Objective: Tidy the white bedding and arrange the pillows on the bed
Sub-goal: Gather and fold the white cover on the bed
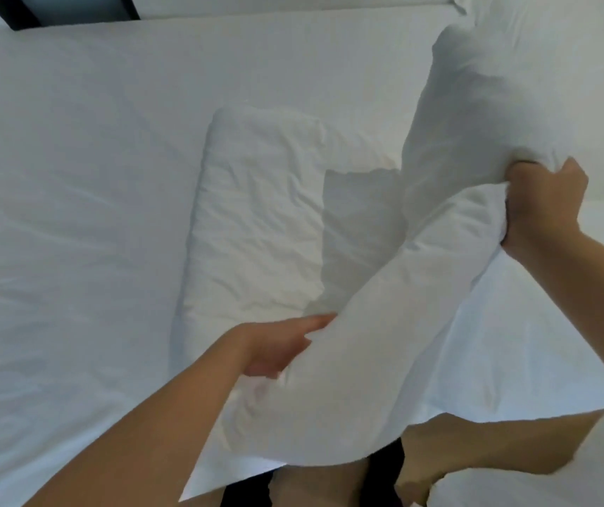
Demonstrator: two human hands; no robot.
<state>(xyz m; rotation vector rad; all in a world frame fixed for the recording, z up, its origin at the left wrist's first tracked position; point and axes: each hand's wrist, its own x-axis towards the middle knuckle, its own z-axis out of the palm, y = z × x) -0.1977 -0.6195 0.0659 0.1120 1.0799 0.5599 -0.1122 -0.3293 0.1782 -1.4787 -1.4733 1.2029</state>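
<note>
Pillow (421, 221) action going on, seen from the head camera looking down at a bed (73, 177) all in white. The person's right hand (545, 210) is clenched tight on the pillow, fingers dug into a bunched-up bit of its cover near the middle of one long edge, so the pillow folds there and its upper half sticks up toward the top right of the view. The left hand (282, 342) is at the pillow's lower part, fingers fairly straight and pressed flat against the fabric from the left side, not really curled round anything as far as the view shows. The lower end of the pillow hangs over the near edge of the bed, with its loose flap of pillowcase draping down.

Just left of the held pillow, lying flat on the sheet, is a second pillow (256, 214), pretty wrinkled, long side running away from the camera. The held pillow throws a shadow across its right edge. More white bedding (549, 34) is piled at the top right corner, behind the raised pillow. A dark strip (26, 11) shows at the top left beyond the mattress.
</note>
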